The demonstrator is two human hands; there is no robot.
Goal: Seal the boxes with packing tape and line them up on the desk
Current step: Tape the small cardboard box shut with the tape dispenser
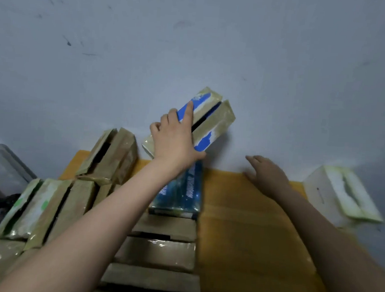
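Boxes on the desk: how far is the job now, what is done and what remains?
Done: a row of taped boxes runs down the desk, ending at a dark blue box. In hand: the left hand grips a blue-white box, tilted above the row's far end; the right hand is open. Left: placing it, plus the white box aside at right and the loose pile at left.

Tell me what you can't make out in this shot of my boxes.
Head view:
- Raised box: near end hidden by the left hand.
- Blue box: print blurred, corner behind the left forearm.
- White box: motion-blurred, sealing unclear.
- Nearest taped boxes: cut off by the bottom edge.
- Right hand: contact with the desk unclear.
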